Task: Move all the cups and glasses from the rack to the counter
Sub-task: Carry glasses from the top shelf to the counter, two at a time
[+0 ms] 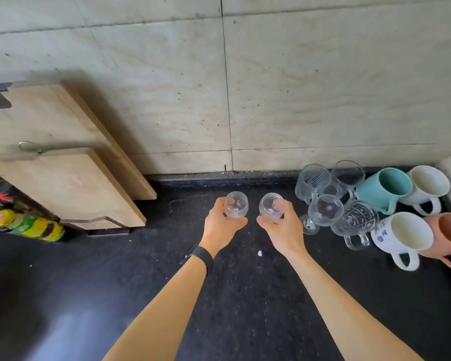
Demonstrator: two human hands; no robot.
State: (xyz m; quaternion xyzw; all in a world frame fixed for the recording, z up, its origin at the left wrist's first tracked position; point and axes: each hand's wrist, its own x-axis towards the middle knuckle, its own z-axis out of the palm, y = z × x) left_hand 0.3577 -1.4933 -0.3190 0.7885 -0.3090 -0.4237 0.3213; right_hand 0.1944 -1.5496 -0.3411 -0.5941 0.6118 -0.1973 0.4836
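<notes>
Glasses fill both hands: the left hand (220,222) curls round one small glass (235,204) and the right hand (281,227) round a second glass (270,206), both low over the dark counter (141,282). Further right, four glasses (324,211) and four mugs (385,190) already sit clustered there. No rack shows, so I cannot tell what remains. The bottle (39,227) label at far left and the blue marks on the white mug (401,235) are unreadable.

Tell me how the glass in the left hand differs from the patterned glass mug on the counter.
The held glass has a smooth, round bowl; the patterned glass mug has a cut pattern. The mug has a handle; the held glass shows none. The left hand grips the held glass, while the mug stands free on the counter. Both are clear glass, mouth up.
</notes>
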